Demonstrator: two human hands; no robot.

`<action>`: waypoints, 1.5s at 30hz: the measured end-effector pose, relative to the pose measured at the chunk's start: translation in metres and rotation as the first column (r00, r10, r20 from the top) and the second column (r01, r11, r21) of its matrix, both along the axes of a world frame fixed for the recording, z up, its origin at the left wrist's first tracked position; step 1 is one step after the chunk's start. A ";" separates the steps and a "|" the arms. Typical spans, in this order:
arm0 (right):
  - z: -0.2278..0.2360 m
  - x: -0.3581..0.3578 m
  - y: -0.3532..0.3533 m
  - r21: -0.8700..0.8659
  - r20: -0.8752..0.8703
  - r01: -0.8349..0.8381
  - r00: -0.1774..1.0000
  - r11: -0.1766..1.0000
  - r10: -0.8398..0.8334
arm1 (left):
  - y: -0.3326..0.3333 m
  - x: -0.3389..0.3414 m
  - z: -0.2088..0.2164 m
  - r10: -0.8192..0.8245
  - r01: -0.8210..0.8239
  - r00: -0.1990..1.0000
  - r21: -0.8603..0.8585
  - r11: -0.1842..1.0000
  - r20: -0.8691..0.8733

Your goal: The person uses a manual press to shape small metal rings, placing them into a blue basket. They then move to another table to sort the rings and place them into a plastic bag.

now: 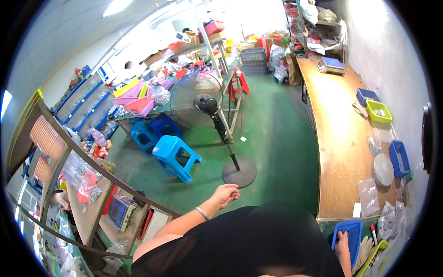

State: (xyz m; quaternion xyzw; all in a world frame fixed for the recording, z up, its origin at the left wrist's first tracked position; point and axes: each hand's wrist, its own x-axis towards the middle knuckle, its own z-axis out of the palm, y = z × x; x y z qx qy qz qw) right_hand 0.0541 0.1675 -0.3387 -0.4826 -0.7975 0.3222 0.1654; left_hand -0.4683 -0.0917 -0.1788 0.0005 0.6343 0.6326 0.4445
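The right hand [342,243] rests on a blue tray [354,231] at the near end of a long wooden bench [337,152], fingers laid flat on the tray's left rim; whether they curl round the rim I cannot tell. The tray is a shallow rectangle whose long axis runs away from the person, roughly along the bench, its near short end pointing back at the body. Just right of it lie a red-capped marker [373,233], a pale glove [364,249] and the corner of a yellow-green tray [372,258], with clear plastic bags [392,221] beyond. The left hand [226,193] hangs free over the green floor [277,138], holding nothing, its fingers loosely curled and slightly apart, a silver bracelet [202,213] on the wrist. It is nearest to the round base of a standing fan [203,104], whose pole leans up and away toward the left. Blue plastic stools [173,157] stand beside the fan. Farther along the bench sit a round grey disc [383,170], another blue tray [399,157], a yellow-green bin [379,111] and a weighing scale [331,65]. A shelf rack [87,203] with bagged goods stands on the left.
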 end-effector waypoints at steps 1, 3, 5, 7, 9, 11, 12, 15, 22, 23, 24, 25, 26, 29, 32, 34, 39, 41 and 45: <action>-0.017 0.008 0.008 -0.156 -0.114 0.075 0.989 0.985 -0.093 | -0.007 -0.002 -0.001 0.025 -0.024 1.000 0.006 1.000 -0.015; -0.043 0.018 0.025 -0.134 -0.088 -0.001 0.996 0.991 -0.011 | -0.028 -0.006 -0.007 0.083 -0.083 0.996 0.000 0.997 -0.023; -0.040 0.018 0.025 0.022 0.018 -0.124 0.992 0.992 0.124 | -0.050 -0.005 -0.004 0.142 -0.143 0.989 -0.028 0.989 -0.039; -0.041 0.016 0.024 0.093 0.094 -0.162 0.984 0.982 0.153 | -0.064 -0.002 0.002 0.182 -0.184 0.982 -0.063 0.981 -0.043; -0.059 0.015 0.034 -0.555 -0.356 0.113 0.863 0.824 -0.358 | -0.075 0.002 0.007 0.207 -0.212 0.976 -0.081 0.974 -0.059; -0.065 0.016 0.031 -0.801 -0.406 0.080 0.656 0.593 -0.637 | -0.082 0.003 0.006 0.211 -0.215 0.976 -0.089 0.972 -0.058; -0.068 0.016 0.028 -0.780 -0.436 0.072 0.651 0.622 -0.621 | -0.083 0.001 0.006 0.206 -0.211 0.977 -0.088 0.974 -0.056; -0.020 0.009 0.005 -0.049 -0.048 0.059 0.997 0.997 -0.061 | -0.080 -0.002 0.004 0.191 -0.195 0.980 -0.097 0.976 -0.048; -0.014 0.014 0.007 0.255 0.335 -0.093 0.942 0.962 0.002 | -0.063 -0.021 0.014 0.143 -0.147 0.986 -0.041 0.988 -0.080; -0.010 0.012 0.007 0.249 0.296 -0.076 0.955 0.965 -0.001 | -0.068 -0.022 0.013 0.159 -0.162 0.984 -0.038 0.986 -0.077; -0.006 0.008 0.005 0.242 0.257 -0.060 0.966 0.968 -0.005 | -0.072 -0.026 0.013 0.171 -0.175 0.982 -0.050 0.983 -0.084; 0.001 0.007 0.005 0.232 0.227 -0.052 0.974 0.971 -0.002 | -0.079 -0.027 0.010 0.189 -0.195 0.979 -0.066 0.979 -0.083; -0.005 0.011 0.009 0.222 0.154 -0.027 0.988 0.975 -0.008 | -0.084 -0.028 0.008 0.206 -0.212 0.975 -0.082 0.974 -0.083; -0.041 0.026 0.019 0.263 -0.048 -0.009 0.999 0.965 0.023 | -0.089 -0.026 0.008 0.211 -0.220 0.973 -0.108 0.970 -0.089; -0.015 0.018 0.014 0.032 -0.068 0.102 0.993 0.994 -0.100 | -0.096 -0.025 0.011 0.222 -0.232 0.970 -0.105 0.967 -0.097; 0.018 0.012 0.014 -0.112 -0.165 0.255 0.949 0.961 -0.271 | -0.101 -0.024 0.014 0.244 -0.250 0.967 -0.085 0.964 -0.078; 0.001 0.045 0.040 0.061 -0.275 0.307 0.920 0.950 -0.280 | -0.113 -0.017 0.022 0.306 -0.309 0.951 -0.063 0.949 -0.048; 0.032 0.023 0.039 0.053 -0.307 0.324 0.905 0.944 -0.294 | -0.116 -0.017 0.023 0.316 -0.318 0.948 -0.060 0.946 -0.041; 0.061 -0.029 0.061 -0.067 -0.480 0.243 0.843 0.968 -0.245 | -0.122 -0.023 0.029 0.356 -0.357 0.934 -0.021 0.934 -0.034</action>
